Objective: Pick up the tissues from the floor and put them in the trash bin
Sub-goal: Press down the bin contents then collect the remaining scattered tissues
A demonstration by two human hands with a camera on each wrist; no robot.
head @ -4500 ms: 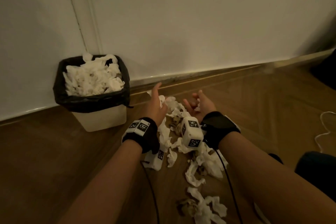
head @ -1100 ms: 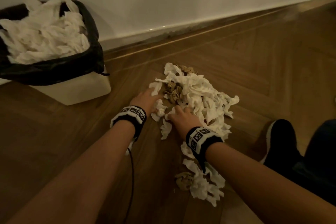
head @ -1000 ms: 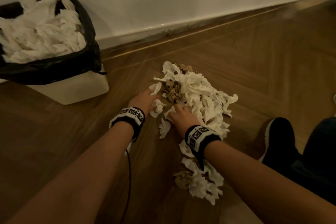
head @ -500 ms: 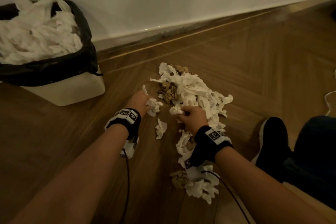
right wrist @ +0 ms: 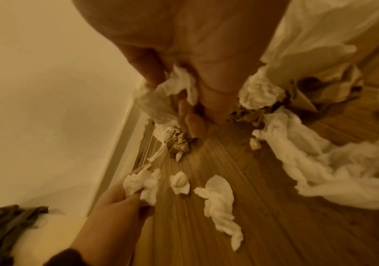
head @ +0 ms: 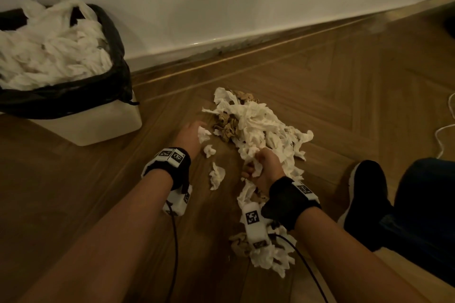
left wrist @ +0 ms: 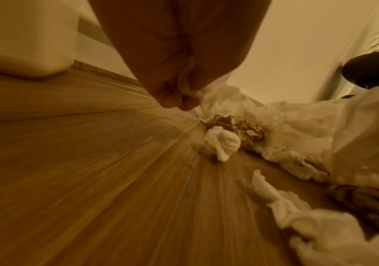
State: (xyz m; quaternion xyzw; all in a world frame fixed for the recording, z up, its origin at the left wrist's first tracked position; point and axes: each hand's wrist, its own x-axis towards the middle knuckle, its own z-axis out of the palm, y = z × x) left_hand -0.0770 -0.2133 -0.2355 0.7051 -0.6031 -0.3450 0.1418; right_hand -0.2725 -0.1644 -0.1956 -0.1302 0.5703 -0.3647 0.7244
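A heap of crumpled white and brown tissues [head: 261,130] lies on the wooden floor. My left hand [head: 190,134] pinches a small white tissue wad [head: 203,134] at the heap's left edge; the same hand [left wrist: 177,86] and the same wad [right wrist: 142,183] show in the wrist views. My right hand [head: 262,170] grips a bunch of white tissue [head: 256,167] at the heap's near side, with paper between the fingers [right wrist: 193,124]. Two loose wads [head: 216,176] lie between the hands. The trash bin [head: 73,128], lined with a black bag and piled with tissues, stands at the left by the wall.
More tissues [head: 266,253] lie under my right forearm. A black shoe [head: 364,199] and a dark trouser leg are at the right. A white cable [head: 443,130] runs along the right edge. The wall's skirting [head: 221,44] borders the floor behind the heap.
Both hands went from flat on the heap to closed on tissue. The right hand has turned and pulled back slightly with its bunch; the left has lifted a small wad.
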